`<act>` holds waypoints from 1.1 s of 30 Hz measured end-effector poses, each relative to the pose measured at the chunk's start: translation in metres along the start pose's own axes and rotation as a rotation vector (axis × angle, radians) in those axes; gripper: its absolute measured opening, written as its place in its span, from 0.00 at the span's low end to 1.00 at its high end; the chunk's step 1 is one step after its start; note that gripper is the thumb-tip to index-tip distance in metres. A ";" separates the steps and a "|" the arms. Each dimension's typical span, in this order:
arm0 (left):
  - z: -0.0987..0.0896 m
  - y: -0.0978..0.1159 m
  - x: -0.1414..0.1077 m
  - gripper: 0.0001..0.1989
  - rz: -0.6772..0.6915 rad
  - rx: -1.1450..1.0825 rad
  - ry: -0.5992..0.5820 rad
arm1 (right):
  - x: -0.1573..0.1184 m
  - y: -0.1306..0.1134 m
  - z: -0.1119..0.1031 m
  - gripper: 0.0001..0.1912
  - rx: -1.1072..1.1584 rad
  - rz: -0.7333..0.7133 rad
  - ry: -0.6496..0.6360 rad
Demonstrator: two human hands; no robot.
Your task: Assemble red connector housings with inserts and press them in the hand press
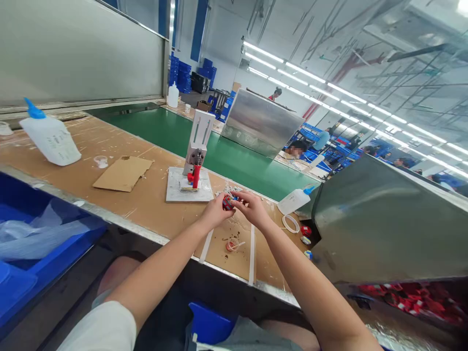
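Head camera view: both hands' fingers, the left (215, 210) and right (252, 207), are curled closed around a small red-and-blue piece (227, 203) above the cardboard-covered desk (164, 214); left of it, the white bottle (53, 141) carries unreadable print.

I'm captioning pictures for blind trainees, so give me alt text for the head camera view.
A person's left hand and right hand hold a small red-and-blue part over a brown worktop. Beyond them stands a red-handled clamp near a long green surface, with blue-tipped bottles on either side.
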State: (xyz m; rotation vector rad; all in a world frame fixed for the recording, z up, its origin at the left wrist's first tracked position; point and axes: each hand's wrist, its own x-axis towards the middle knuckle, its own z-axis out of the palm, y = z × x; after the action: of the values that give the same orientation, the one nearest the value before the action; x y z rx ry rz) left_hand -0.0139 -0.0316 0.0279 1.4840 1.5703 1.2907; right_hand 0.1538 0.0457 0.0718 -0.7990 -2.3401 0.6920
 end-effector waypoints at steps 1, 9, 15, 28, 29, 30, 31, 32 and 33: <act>-0.005 -0.002 -0.003 0.23 -0.010 -0.064 0.031 | 0.005 -0.005 0.004 0.29 0.068 0.014 0.008; -0.059 -0.033 -0.034 0.23 -0.035 -0.368 0.172 | 0.078 -0.023 0.046 0.37 0.467 0.245 0.036; -0.082 -0.046 -0.072 0.38 -0.225 -0.742 0.178 | 0.123 -0.049 0.097 0.34 0.597 0.395 -0.167; -0.113 -0.063 -0.075 0.33 -0.159 -0.492 0.243 | 0.178 -0.106 0.033 0.37 0.814 0.063 -0.046; -0.114 -0.064 -0.073 0.33 -0.118 -0.455 0.245 | 0.184 -0.105 0.031 0.35 0.779 0.057 0.003; -0.115 -0.065 -0.070 0.32 -0.083 -0.420 0.247 | 0.187 -0.100 0.032 0.34 0.734 0.072 0.056; -0.117 -0.067 -0.068 0.32 -0.060 -0.387 0.248 | 0.186 -0.093 0.036 0.32 0.675 0.102 0.113; -0.119 -0.069 -0.066 0.33 -0.050 -0.357 0.250 | 0.182 -0.084 0.042 0.31 0.612 0.141 0.168; -0.122 -0.072 -0.065 0.33 -0.055 -0.332 0.255 | 0.175 -0.074 0.050 0.30 0.545 0.181 0.211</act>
State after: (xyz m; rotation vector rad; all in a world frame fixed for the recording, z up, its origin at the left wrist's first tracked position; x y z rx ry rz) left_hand -0.1397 -0.1149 -0.0098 1.0976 1.4490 1.6668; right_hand -0.0221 0.0975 0.1425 -0.7861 -1.7772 1.1928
